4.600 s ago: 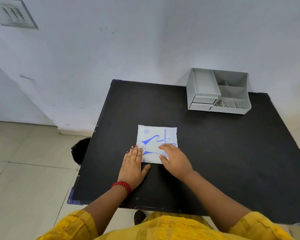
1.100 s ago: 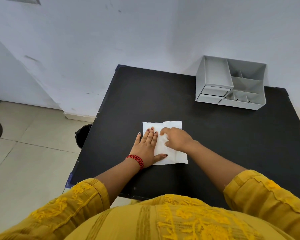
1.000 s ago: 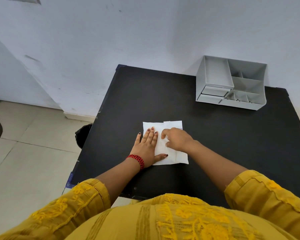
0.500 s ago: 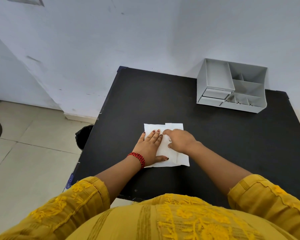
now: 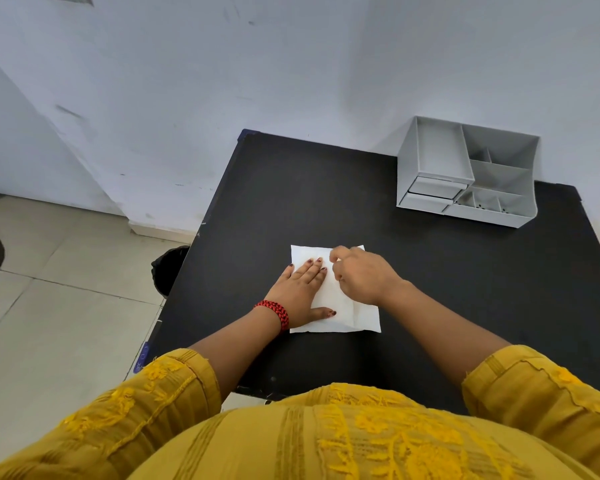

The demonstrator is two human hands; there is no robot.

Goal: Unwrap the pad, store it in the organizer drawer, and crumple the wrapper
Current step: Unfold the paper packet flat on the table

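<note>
The wrapped pad point(image 5: 347, 318) is a flat white square lying plain side up on the black table point(image 5: 326, 188), near its front left. My left hand point(image 5: 300, 289) lies flat on the pad's left half, fingers stretched out, pressing it down. My right hand point(image 5: 361, 278) hovers over the pad's far right part, its fingers curled and pinching at the wrapper near the far edge. The grey organizer point(image 5: 499, 216) stands at the back right against the wall; both of its small drawers point(image 5: 433, 187) are pushed in.
A dark waste bin point(image 5: 168, 268) stands on the tiled floor just left of the table. The white wall runs directly behind the table and organizer. My yellow sleeves and clothing fill the bottom of the view.
The pad was turned from its blue-printed side to its plain side. In the last second my right hand slid up the pad to its far edge, while the left hand stayed flat.
</note>
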